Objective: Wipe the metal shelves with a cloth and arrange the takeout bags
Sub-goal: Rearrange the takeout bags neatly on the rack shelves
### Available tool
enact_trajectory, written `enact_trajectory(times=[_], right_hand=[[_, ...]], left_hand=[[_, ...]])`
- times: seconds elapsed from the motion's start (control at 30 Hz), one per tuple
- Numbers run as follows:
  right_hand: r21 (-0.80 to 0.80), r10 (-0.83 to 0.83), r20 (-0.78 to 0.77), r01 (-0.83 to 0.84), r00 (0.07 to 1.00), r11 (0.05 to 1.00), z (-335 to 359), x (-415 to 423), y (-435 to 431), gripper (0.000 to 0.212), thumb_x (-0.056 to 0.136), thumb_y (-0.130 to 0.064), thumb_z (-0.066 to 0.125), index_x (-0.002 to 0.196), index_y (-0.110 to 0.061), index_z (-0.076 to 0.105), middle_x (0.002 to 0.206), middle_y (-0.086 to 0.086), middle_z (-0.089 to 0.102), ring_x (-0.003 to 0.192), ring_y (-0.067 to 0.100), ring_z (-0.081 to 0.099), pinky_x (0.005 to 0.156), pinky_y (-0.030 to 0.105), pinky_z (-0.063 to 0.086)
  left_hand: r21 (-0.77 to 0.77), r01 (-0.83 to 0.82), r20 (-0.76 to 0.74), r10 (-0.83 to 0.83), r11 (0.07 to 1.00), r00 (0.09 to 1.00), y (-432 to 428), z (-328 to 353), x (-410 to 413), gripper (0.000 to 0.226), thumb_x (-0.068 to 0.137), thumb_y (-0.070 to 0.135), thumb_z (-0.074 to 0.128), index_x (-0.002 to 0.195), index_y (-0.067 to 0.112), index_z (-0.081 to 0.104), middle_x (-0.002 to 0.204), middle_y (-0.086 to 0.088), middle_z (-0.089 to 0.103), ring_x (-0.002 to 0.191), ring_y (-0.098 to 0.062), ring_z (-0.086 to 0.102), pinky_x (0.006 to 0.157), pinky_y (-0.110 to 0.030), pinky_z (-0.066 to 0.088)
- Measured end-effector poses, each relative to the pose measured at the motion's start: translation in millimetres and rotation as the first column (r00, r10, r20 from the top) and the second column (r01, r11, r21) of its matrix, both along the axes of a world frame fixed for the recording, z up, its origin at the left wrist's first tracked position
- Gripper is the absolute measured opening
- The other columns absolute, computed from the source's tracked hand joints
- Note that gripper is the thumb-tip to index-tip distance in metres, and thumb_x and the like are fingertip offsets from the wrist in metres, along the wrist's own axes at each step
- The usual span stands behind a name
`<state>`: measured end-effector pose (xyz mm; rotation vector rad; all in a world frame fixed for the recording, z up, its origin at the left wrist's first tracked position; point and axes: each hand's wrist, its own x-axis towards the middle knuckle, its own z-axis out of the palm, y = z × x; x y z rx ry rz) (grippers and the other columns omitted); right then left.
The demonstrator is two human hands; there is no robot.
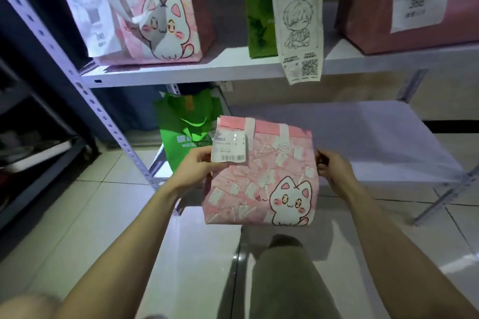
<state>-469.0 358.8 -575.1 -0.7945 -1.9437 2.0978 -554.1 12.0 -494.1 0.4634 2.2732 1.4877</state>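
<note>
A person holds a pink fabric takeout bag printed with a white cartoon cat point(259, 184) upright between both hands. The left hand point(193, 169) grips the bag's left edge, thumb beside a white barcode label point(228, 147) stuck near the top. The right hand point(333, 169) pinches the bag's right edge with curled fingers.

Just beyond the left hand stands a bright green fabric bag with white lettering point(181, 137), at the left end of a low white metal shelf point(363, 137). That shelf stretches away past the right hand. The pink bag hangs in front of its front edge; whether the two touch cannot be told.

Above both hands runs an upper white metal shelf point(181, 74). It carries a second pink cat-print bag point(155, 21) at left, a narrow green bag point(259, 8) with a long white printed receipt point(298, 21) dangling over the shelf edge, and a dark red bag point(375, 21) at right. A perforated grey upright point(77, 80) slants down left of the left hand. Below the hands is pale tiled floor point(103, 215) and the person's grey trouser leg point(285, 280).
</note>
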Motion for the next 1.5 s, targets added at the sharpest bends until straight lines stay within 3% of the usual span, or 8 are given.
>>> enact_trajectory(times=[0.27, 0.53, 0.7, 0.83, 1.13, 1.27, 1.4, 1.5], right_hand=[[0.318, 0.158, 0.022, -0.157, 0.987, 0.935, -16, -79, -141, 0.020, 0.099, -0.008, 0.061, 0.116, -0.014, 0.069, 0.107, 0.002, 0.073, 0.093, 0.020, 0.070, 0.071, 0.025, 0.055], [0.615, 0.218, 0.197, -0.293, 0.956, 0.732, -15, -136, -199, 0.056, 0.069, -0.060, 0.088, 0.097, -0.018, 0.064, 0.090, -0.005, 0.070, 0.080, 0.015, 0.066, 0.065, 0.034, 0.054], [0.750, -0.008, 0.244, -0.184, 0.970, 0.636, -17, -146, -196, 0.013, 0.097, -0.024, 0.063, 0.096, -0.012, 0.058, 0.106, 0.018, 0.070, 0.098, 0.040, 0.066, 0.074, 0.038, 0.052], [0.805, -0.144, 0.157, -0.042, 0.977, 0.591, -26, -114, -153, 0.013, 0.098, -0.024, 0.062, 0.096, -0.012, 0.061, 0.098, 0.017, 0.071, 0.093, 0.040, 0.068, 0.076, 0.040, 0.052], [0.852, -0.430, 0.078, 0.164, 0.900, 0.497, -43, -31, 3, 0.008, 0.101, -0.020, 0.059, 0.096, -0.013, 0.060, 0.089, 0.014, 0.068, 0.076, 0.032, 0.059, 0.067, 0.035, 0.044], [0.774, -0.382, 0.119, 0.155, 0.917, 0.614, -46, -24, 28, 0.015, 0.094, -0.026, 0.068, 0.102, -0.015, 0.061, 0.091, 0.009, 0.067, 0.079, 0.031, 0.061, 0.069, 0.035, 0.048], [0.615, -0.642, 0.024, 0.495, 0.766, 0.614, -47, -3, -6, 0.033, 0.077, -0.024, 0.072, 0.105, -0.011, 0.059, 0.103, 0.010, 0.065, 0.097, 0.035, 0.064, 0.085, 0.049, 0.057], [0.515, -0.426, -0.158, 0.443, 0.891, 0.734, -50, 14, -87, 0.011, 0.096, -0.025, 0.064, 0.091, -0.016, 0.061, 0.082, 0.001, 0.067, 0.075, 0.022, 0.065, 0.069, 0.044, 0.058]], left_hand=[[-0.017, -0.281, 0.143, 0.281, 0.960, 0.949, -161, -3, -11, 0.032, 0.097, -0.011, 0.061, 0.116, 0.009, 0.078, 0.118, -0.018, 0.080, 0.106, -0.036, 0.076, 0.098, -0.051, 0.058], [0.090, -0.583, 0.222, 0.554, 0.808, 0.802, -225, -7, 7, 0.031, 0.100, -0.014, 0.050, 0.110, 0.005, 0.072, 0.083, 0.000, 0.081, 0.061, -0.012, 0.077, 0.051, -0.020, 0.057], [0.133, -0.663, 0.236, 0.626, 0.736, 0.743, -225, -11, 13, 0.033, 0.100, -0.016, 0.049, 0.124, -0.002, 0.067, 0.092, -0.011, 0.072, 0.053, -0.009, 0.073, 0.046, -0.019, 0.054], [0.141, -0.642, 0.243, 0.602, 0.754, 0.761, -200, -12, -1, 0.033, 0.101, -0.014, 0.049, 0.123, 0.001, 0.068, 0.098, -0.013, 0.074, 0.055, -0.010, 0.074, 0.049, -0.020, 0.057], [0.184, -0.477, 0.213, 0.439, 0.859, 0.873, -97, -18, -40, 0.034, 0.105, -0.007, 0.048, 0.120, 0.013, 0.071, 0.097, 0.003, 0.084, 0.083, -0.017, 0.082, 0.059, -0.025, 0.061], [0.177, -0.446, 0.209, 0.409, 0.877, 0.888, -76, -25, -44, 0.030, 0.105, -0.005, 0.048, 0.117, 0.011, 0.071, 0.094, 0.001, 0.084, 0.083, -0.018, 0.081, 0.062, -0.028, 0.061], [0.185, -0.470, 0.212, 0.432, 0.863, 0.876, -80, -35, -50, 0.030, 0.106, -0.003, 0.049, 0.120, 0.013, 0.070, 0.099, 0.000, 0.084, 0.090, -0.024, 0.080, 0.070, -0.034, 0.061], [0.200, -0.490, 0.206, 0.453, 0.848, 0.868, -88, -44, -54, 0.029, 0.108, 0.001, 0.050, 0.126, 0.014, 0.069, 0.105, -0.003, 0.084, 0.097, -0.029, 0.080, 0.077, -0.040, 0.062]])
